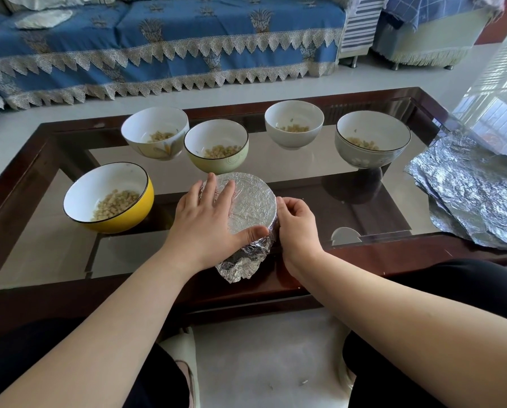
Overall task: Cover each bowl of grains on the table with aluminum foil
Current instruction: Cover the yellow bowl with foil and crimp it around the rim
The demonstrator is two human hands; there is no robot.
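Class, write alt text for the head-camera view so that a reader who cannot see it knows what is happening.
A person's left hand presses flat on a foil-covered bowl while the right hand pinches the foil at its side. Five uncovered bowls of grains, including a yellow bowl, stand behind and to its left on a glass table, with spare foil sheets at the right.

A blue lace-trimmed sofa (158, 45) stands on pale floor tiles (275, 89) behind the glass-topped coffee table (422, 97).

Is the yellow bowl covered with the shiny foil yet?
No, the yellow bowl is open with grains showing; only the bowl under the hands wears foil.
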